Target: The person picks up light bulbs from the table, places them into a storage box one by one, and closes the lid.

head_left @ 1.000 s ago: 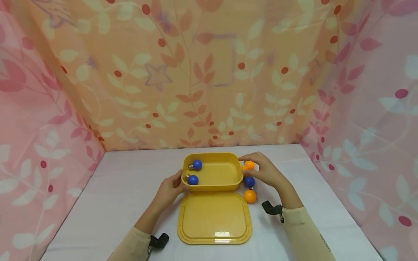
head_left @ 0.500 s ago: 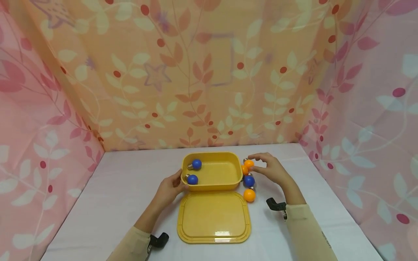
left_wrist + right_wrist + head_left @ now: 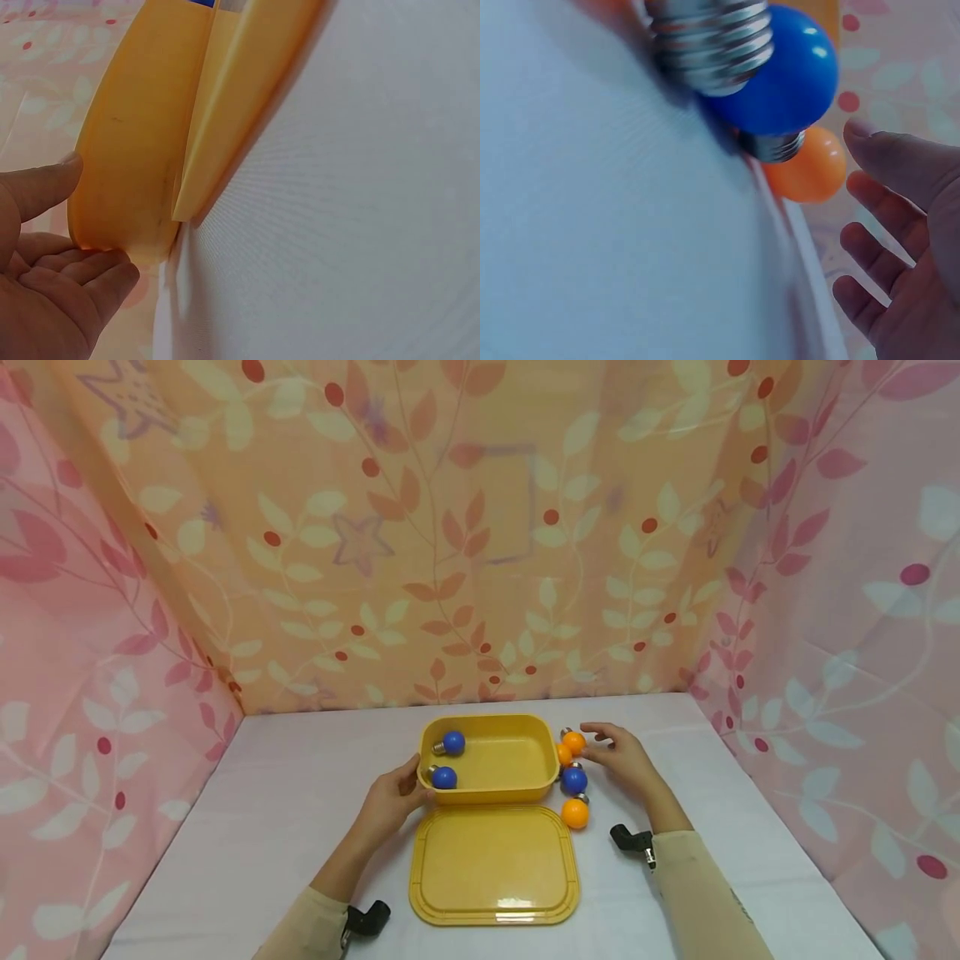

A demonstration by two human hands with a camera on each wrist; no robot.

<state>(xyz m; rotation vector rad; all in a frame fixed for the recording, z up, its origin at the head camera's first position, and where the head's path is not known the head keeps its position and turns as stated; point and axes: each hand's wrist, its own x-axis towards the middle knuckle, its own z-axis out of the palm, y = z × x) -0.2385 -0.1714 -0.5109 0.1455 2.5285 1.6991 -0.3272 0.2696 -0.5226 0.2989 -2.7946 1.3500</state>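
My left hand (image 3: 390,797) holds the left end of a yellow plastic box (image 3: 504,795), thumb at the near side and fingers round the end. The left wrist view shows these fingers against the box wall (image 3: 131,142). Inside the box, at its left, lie two blue light bulbs, one farther back (image 3: 453,742) and one nearer (image 3: 445,777). My right hand (image 3: 622,760) is spread beside a far orange bulb (image 3: 574,743), holding nothing. The right wrist view shows its thumb and fingers apart, near an orange bulb (image 3: 810,169); whether they touch it, I cannot tell.
Along the box's right side stand another orange bulb (image 3: 564,755), a blue bulb (image 3: 574,780) and a near orange bulb (image 3: 575,813). A yellow lid (image 3: 495,864) lies in front of the box. Patterned cloth walls (image 3: 480,610) enclose the white table (image 3: 300,793).
My right hand has drawn back rightward from the box's right rim, away from the orange bulbs beside it. My left hand keeps its place on the box.
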